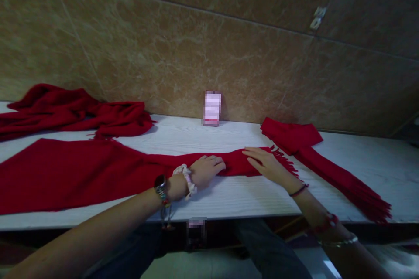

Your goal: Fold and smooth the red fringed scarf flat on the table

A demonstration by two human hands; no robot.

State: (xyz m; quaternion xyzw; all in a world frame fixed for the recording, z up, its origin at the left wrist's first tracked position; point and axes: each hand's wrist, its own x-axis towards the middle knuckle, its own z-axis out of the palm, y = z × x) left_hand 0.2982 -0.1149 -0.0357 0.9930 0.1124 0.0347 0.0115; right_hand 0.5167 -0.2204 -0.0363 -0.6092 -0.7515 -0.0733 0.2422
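A long red fringed scarf (81,174) lies along the white table, spread wide at the left and narrowed into a folded band toward its fringe at the right. My left hand (206,171) rests palm down on the middle of that band, its fingers slightly bent on the cloth. Close to the fringed end, my right hand (264,165) lies on the scarf with its fingers stretched out. Just beyond the fringe is a second red scarf (334,172), folded into a narrow strip with one end bent over.
Another red scarf (72,111) lies crumpled at the back left. A phone-like object with a blurred, lit face (212,108) leans against the brown tiled wall (183,48). The white table (209,200) ends just in front of my legs.
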